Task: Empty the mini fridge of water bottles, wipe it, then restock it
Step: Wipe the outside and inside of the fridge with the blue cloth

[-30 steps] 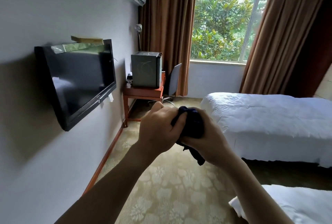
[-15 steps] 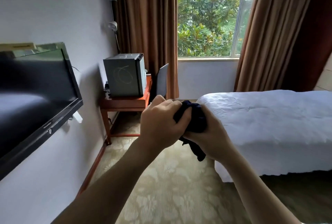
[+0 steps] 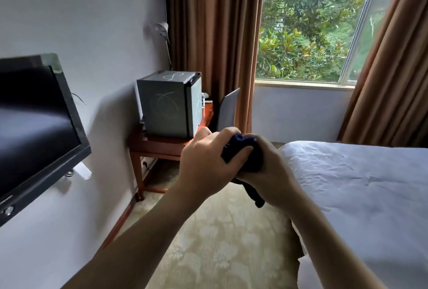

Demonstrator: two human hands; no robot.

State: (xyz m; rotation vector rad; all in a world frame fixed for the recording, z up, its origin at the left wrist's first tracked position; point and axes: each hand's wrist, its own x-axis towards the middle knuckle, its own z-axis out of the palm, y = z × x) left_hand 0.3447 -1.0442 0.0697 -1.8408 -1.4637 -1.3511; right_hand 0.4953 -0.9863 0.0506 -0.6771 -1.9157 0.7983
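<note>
A grey mini fridge (image 3: 165, 107) stands closed on a red-brown wooden table (image 3: 162, 143) against the left wall, ahead of me. No water bottles show. Both hands are held together in front of me, to the right of the fridge and nearer than it. My left hand (image 3: 206, 161) and my right hand (image 3: 269, 170) are both closed around a bunched dark blue cloth (image 3: 243, 149). A tail of the cloth hangs below my right hand.
A black wall-mounted TV (image 3: 34, 131) juts out at the left. A white bed (image 3: 361, 186) fills the right side. A grey chair (image 3: 228, 109) stands beside the table by brown curtains (image 3: 217, 40). Patterned carpet (image 3: 220, 237) runs between wall and bed.
The view has moved forward along the wall: the fridge and table look larger and nearer, the TV has slid off to the left. Both hands keep hold of the cloth.
</note>
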